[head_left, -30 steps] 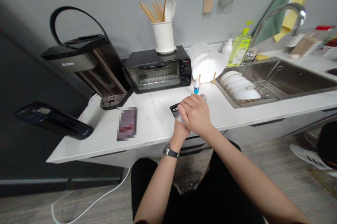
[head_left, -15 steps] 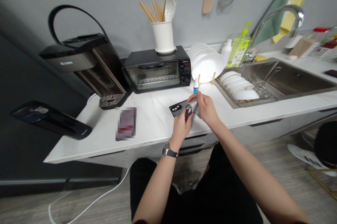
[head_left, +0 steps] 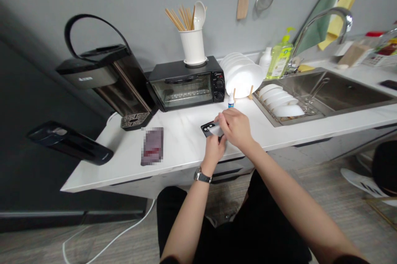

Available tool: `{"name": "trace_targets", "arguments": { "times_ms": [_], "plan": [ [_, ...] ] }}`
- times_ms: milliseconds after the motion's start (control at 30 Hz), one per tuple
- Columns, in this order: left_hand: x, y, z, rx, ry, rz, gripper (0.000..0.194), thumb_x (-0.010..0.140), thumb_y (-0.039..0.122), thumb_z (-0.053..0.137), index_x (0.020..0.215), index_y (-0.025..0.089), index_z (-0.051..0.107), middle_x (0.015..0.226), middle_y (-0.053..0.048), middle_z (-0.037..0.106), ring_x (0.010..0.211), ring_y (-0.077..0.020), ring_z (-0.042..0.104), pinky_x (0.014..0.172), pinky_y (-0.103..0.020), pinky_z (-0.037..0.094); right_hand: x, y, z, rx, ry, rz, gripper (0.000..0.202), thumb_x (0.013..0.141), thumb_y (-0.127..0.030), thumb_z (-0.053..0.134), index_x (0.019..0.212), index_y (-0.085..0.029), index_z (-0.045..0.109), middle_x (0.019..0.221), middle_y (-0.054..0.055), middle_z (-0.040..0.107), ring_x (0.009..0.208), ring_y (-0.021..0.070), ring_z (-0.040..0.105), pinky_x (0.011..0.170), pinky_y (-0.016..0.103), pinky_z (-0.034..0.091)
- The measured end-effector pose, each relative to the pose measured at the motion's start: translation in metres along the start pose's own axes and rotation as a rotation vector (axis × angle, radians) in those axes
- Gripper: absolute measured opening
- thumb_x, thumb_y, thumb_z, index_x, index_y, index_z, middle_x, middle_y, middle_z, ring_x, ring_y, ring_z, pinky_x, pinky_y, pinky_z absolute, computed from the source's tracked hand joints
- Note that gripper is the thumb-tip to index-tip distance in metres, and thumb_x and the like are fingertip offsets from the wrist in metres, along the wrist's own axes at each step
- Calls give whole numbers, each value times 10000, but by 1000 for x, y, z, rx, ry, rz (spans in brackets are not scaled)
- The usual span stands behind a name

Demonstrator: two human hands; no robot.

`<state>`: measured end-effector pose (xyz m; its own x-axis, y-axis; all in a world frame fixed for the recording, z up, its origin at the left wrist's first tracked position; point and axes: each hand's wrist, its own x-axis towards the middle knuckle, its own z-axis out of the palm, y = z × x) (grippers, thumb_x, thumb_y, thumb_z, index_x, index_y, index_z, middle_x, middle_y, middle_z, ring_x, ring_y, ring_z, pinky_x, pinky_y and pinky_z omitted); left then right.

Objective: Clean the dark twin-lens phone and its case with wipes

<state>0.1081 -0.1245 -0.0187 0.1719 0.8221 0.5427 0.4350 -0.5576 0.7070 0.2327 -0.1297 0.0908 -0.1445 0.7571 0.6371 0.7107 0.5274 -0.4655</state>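
Observation:
Between my hands is a grey phone (head_left: 205, 128) with a dark camera panel and round lenses at its left end. The rest of it is covered by my fingers. Below its near edge, my left hand (head_left: 214, 148) is closed around it and wears a dark-strapped watch (head_left: 202, 175) at the wrist. My right hand (head_left: 236, 128) curls over the phone's right part, its fingers bent. Whether anything lies under those fingers cannot be seen. Just beyond the right hand stands a small white and blue bottle (head_left: 231, 101).
A blurred-out dark flat item (head_left: 152, 146) lies to the left, near a dark thermos-like appliance (head_left: 71, 144) and a drinks dispenser (head_left: 114, 86). Behind are a toaster oven (head_left: 186, 86) and white plates (head_left: 242, 76). White bowls (head_left: 288, 111) sit by the sink (head_left: 341, 103).
My right hand has turned over and come left, from a pinch near the phone's right side to covering its right part. The shiny silver edge by my left thumb is hidden. The view shifts slightly.

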Motion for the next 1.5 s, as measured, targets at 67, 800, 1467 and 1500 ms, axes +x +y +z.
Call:
{"name": "trace_targets", "arguments": {
  "times_ms": [67,800,1467,1500],
  "plan": [
    [0,4,-1,-20,12,-50,276,1006,318,561,1218,161,644,974,-112,780,895,-253,757,815,-352,598,0,15,-1,228,-39,200,696,1091,-554,220,872,-190,771,813,72,751,755,205,664,732,323,468],
    [2,1,2,-61,9,-3,232,1026,361,528,1090,185,665,946,-120,762,862,-254,740,803,-355,570,8,1,10,128,63,308,647,1097,-441,237,776,-206,747,810,69,754,785,209,677,766,314,457],
    [5,4,2,-117,73,-100,240,966,331,577,1126,168,651,982,-110,770,935,-267,733,873,-394,587,20,-16,-13,-228,-291,88,462,1102,-325,361,923,-199,768,937,78,775,928,212,679,847,311,419],
    [5,7,1,-113,65,-131,250,972,351,580,1129,171,655,953,-100,775,895,-258,740,848,-382,589,24,-13,-14,-216,-296,183,480,1109,-330,341,941,-212,776,949,71,780,923,203,694,816,294,430]
  ]
}}
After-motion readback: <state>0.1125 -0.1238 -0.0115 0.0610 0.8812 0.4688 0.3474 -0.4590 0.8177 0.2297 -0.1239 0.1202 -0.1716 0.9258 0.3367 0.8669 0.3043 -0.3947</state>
